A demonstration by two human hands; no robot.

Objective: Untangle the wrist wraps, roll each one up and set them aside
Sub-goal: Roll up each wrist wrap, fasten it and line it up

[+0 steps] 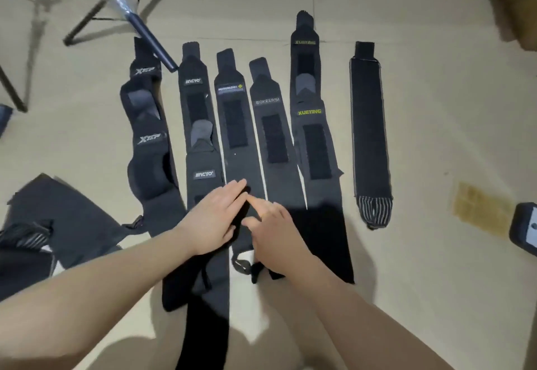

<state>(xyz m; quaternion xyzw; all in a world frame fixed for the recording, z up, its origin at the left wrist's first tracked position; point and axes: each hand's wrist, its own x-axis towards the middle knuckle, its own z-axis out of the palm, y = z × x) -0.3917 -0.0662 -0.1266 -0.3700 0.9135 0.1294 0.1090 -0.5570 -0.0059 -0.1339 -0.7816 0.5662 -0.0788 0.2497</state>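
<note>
Fingers of the left hand (216,218) lie straight and flat on the dark band of the middle wrist wrap (232,125), pressing it to the floor (436,137) and gripping nothing. The right hand (273,230) sits just beside it at four o'clock, index finger extended toward eleven o'clock and touching the same band, the other fingers loosely bent; it holds nothing either.

The likely trouble from here is picking up the wrong layer. The neighbouring wraps lie edge to edge, the MCYO wrap (200,143) at nine o'clock and the BOKEERSI wrap (273,137) at three o'clock, and near the wrists their tails overlap. A roll started under these palms could drag a neighbour's tail in with it, or snag on the thumb loop (241,265) lying at six o'clock of the hands.

That middle wrap runs from beneath the fingertips away to twelve o'clock, its hook patch facing up. A striped wrap (370,137) lies well apart at two o'clock.
</note>
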